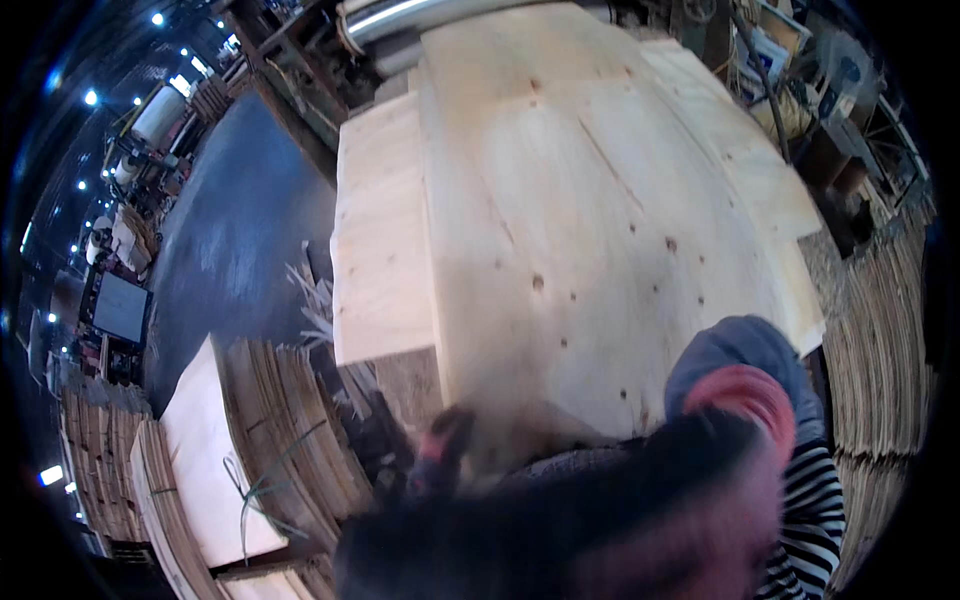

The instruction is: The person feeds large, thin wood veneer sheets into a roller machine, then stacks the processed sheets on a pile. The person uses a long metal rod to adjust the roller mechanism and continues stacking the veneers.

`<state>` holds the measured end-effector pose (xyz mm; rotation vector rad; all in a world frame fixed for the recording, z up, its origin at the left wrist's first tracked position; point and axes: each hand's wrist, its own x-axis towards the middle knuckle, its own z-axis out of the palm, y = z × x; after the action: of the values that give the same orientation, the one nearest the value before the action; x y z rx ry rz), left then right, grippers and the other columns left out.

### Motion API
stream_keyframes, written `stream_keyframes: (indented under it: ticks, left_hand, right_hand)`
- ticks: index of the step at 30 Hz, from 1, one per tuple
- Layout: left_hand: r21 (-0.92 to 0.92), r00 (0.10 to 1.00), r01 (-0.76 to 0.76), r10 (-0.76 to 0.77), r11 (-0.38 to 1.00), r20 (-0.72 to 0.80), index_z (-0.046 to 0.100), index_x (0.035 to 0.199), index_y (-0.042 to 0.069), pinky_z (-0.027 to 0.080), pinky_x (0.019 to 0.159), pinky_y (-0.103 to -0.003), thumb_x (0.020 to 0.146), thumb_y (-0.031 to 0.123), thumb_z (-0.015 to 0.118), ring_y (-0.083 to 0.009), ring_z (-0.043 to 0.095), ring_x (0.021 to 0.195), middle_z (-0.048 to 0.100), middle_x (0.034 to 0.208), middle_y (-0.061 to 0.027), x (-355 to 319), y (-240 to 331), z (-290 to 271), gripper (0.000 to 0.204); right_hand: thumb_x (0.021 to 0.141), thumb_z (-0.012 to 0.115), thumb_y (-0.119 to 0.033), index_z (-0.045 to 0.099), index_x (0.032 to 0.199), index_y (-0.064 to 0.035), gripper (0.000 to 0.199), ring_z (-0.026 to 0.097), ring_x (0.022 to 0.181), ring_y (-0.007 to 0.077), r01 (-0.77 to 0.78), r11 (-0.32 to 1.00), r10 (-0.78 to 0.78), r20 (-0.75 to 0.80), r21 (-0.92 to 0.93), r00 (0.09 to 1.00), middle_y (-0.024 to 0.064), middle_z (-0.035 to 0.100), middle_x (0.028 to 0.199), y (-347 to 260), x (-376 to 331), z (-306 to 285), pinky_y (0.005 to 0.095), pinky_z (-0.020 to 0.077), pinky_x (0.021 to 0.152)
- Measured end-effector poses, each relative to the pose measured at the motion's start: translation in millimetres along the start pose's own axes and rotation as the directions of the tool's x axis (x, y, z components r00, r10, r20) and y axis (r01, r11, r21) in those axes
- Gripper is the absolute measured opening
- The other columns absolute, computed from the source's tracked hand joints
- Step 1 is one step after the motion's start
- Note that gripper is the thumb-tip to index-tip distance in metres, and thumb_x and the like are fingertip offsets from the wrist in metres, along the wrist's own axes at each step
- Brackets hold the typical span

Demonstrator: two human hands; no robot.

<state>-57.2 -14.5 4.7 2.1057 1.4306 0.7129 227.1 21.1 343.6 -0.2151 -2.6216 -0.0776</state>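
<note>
Pretty blurry here, so take this with a grain of salt. The big pale veneer sheet (590, 200) lies flat on top of the stack (385, 250), filling the middle of the view. Its long axis runs from the near edge away toward the far roller (400, 15), grain going the same way, with knots scattered across it.

The left hand (440, 450), in a dark glove with pink tips, sits right at the sheet's near edge, near its left corner. The right hand (740, 400), in a pink and grey glove, is at the near edge further right. Both are smeared by motion, so I honestly cannot tell whether the fingers are pinching the sheet or just resting on it.

My take on doing it well: keep both hands spread wide along that near edge and move them evenly, so the thin sheet stays square to the stack and doesn't buckle or crack along the grain.

More veneer piles (290, 430) sit near left, above the dark floor (240, 220).
</note>
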Motion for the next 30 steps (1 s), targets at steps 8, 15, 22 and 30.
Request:
stream_keyframes:
  ticks: [8, 15, 22, 30]
  left_hand:
    - [-0.675, 0.806, 0.584, -0.418, 0.45, 0.419, 0.051, 0.11, 0.0, 0.042, 0.083, -0.031, 0.076, 0.013, 0.056, -0.0265, 0.052, 0.098, 0.054, 0.106, -0.0163, 59.8, 92.2, -23.5, 0.036]
    - [-0.773, 0.959, 0.245, -0.262, 0.585, 0.106, 0.042, 0.116, -0.003, 0.039, 0.088, -0.033, 0.079, 0.021, 0.053, -0.0257, 0.048, 0.103, 0.048, 0.114, -0.0168, 88.2, 95.6, -105.8, 0.045]
    - [-0.365, 0.966, -0.255, 0.223, 0.895, -0.128, 0.035, 0.12, -0.004, 0.038, 0.089, -0.036, 0.082, 0.018, 0.049, -0.0276, 0.047, 0.105, 0.045, 0.117, -0.02, 57.6, 142.3, -109.3, 0.046]
    - [-0.314, 0.988, 0.009, -0.058, 0.949, -0.146, 0.035, 0.12, -0.001, 0.043, 0.082, -0.035, 0.078, 0.005, 0.054, -0.0253, 0.051, 0.097, 0.048, 0.112, -0.0185, 109.0, 62.1, -23.2, 0.047]
  right_hand:
    - [0.062, 0.062, -0.023, 0.054, 0.105, -0.0069, 0.047, 0.04, 0.11, 0.033, -0.099, 0.993, 0.085, 0.186, 0.069, 0.979, 0.0168, 0.043, 0.117, -69.2, 13.2, 21.8, 0.0486, 0.0281, 0.094]
    - [0.059, 0.064, -0.035, 0.052, 0.106, -0.0058, 0.056, 0.037, 0.112, 0.035, -0.341, 0.922, 0.312, 0.169, 0.185, 0.935, 0.0193, 0.041, 0.117, -91.1, -21.0, 52.6, 0.0512, 0.0241, 0.096]
    - [0.051, 0.069, -0.033, 0.05, 0.111, -0.0085, 0.068, 0.035, 0.113, 0.0356, -0.897, 0.428, 0.903, 0.095, -0.114, 0.419, 0.0173, 0.041, 0.118, -109.9, -177.3, 139.0, 0.0507, 0.0262, 0.095]
    - [0.065, 0.061, -0.028, 0.046, 0.116, -0.0131, 0.055, 0.041, 0.107, 0.0287, -0.85, 0.476, 0.875, 0.029, -0.225, 0.482, 0.0098, 0.045, 0.115, 5.7, -219.9, 160.1, 0.0418, 0.0299, 0.095]
